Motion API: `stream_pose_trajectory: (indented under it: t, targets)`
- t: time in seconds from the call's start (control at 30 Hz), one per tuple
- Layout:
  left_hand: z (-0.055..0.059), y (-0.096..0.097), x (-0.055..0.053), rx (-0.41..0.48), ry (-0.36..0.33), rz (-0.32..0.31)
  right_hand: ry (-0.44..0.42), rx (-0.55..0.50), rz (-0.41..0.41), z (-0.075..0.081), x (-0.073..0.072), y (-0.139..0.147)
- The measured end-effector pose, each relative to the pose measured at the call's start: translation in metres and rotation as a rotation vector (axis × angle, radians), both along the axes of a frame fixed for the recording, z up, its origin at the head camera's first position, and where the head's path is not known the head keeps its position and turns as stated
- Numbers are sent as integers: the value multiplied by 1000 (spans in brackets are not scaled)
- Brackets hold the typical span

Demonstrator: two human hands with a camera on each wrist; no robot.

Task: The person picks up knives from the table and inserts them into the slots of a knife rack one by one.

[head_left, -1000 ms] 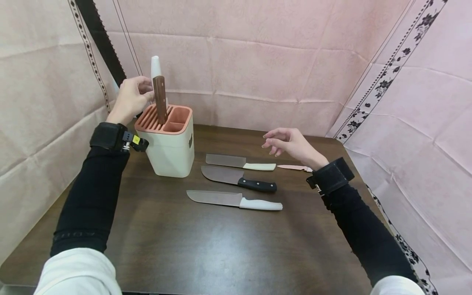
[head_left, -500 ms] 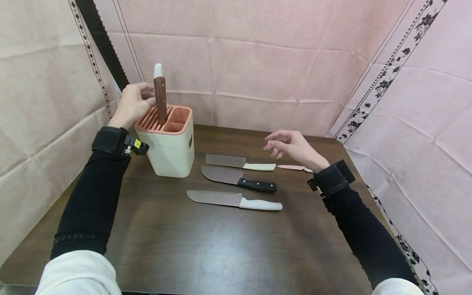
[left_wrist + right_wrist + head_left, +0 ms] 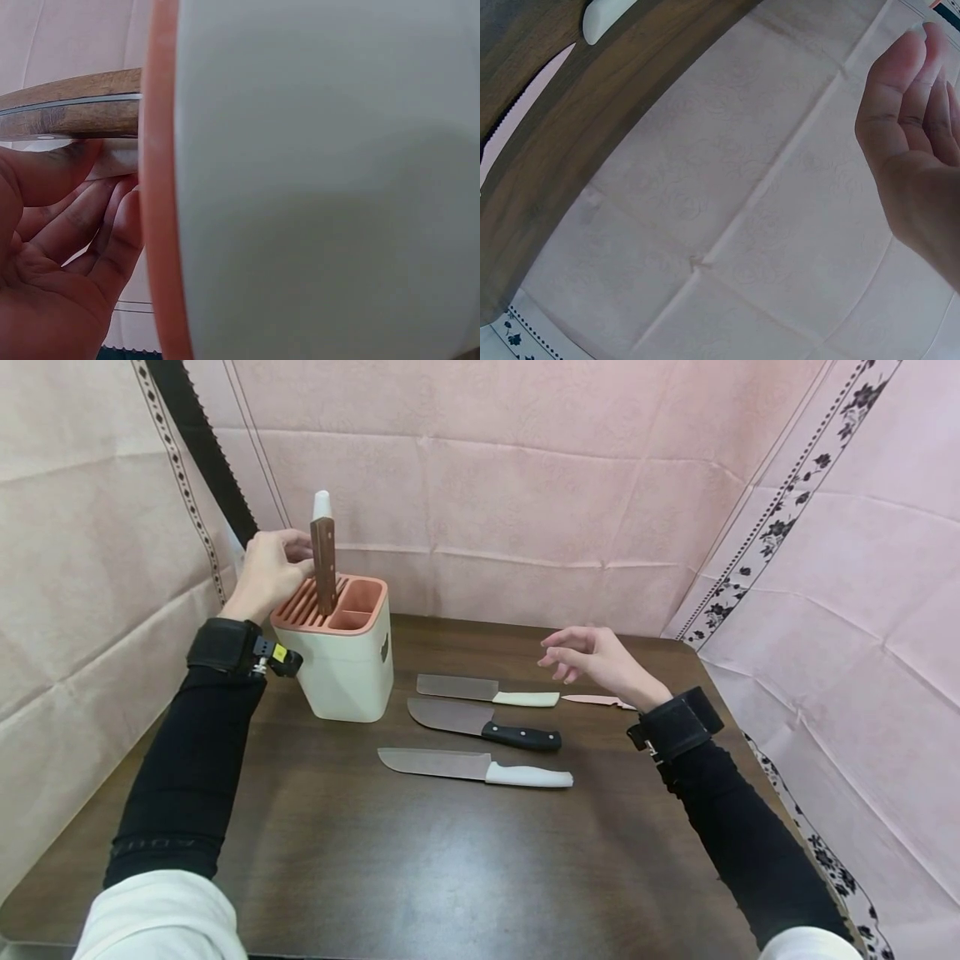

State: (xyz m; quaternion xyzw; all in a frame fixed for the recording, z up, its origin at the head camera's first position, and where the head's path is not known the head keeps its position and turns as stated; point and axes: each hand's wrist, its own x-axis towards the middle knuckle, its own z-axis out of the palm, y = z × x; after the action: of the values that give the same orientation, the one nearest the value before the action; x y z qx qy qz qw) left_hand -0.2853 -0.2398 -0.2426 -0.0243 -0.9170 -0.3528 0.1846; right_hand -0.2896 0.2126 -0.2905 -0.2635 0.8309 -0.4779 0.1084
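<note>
At the back left stands a pale knife block (image 3: 341, 672) with a coral slotted top. A brown wooden-handled knife (image 3: 324, 560) is upright in one slot. Behind it rises a second knife, whose white handle (image 3: 322, 504) shows at the top; the rest is mostly hidden. My left hand (image 3: 268, 570) pinches this white-handled knife low down, and in the left wrist view the thumb (image 3: 56, 172) and fingers lie right at the block's coral rim. My right hand (image 3: 592, 662) hovers over the table's back right with loosely bent fingers, holding nothing.
Between the hands lie a cleaver with a pale green handle (image 3: 527, 699), a black-handled knife (image 3: 521, 737) and a white-handled knife (image 3: 528, 776). A small pink knife (image 3: 596, 700) lies partly under the right wrist. Pink cloth (image 3: 510, 502) surrounds the brown table (image 3: 450, 877).
My left hand has lowered the white-handled knife further into the block, mostly in the first half second. My right hand has drifted slightly right and down in view.
</note>
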Motion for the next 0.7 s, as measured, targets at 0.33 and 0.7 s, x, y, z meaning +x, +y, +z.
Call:
stream_pose_trajectory:
  t: [0.33, 0.7]
  targets:
    - [0, 2, 1, -11, -4, 13, -8, 6, 1, -2, 0, 4]
    - [0, 3, -1, -5, -16, 15, -8, 14, -11, -3, -1, 9]
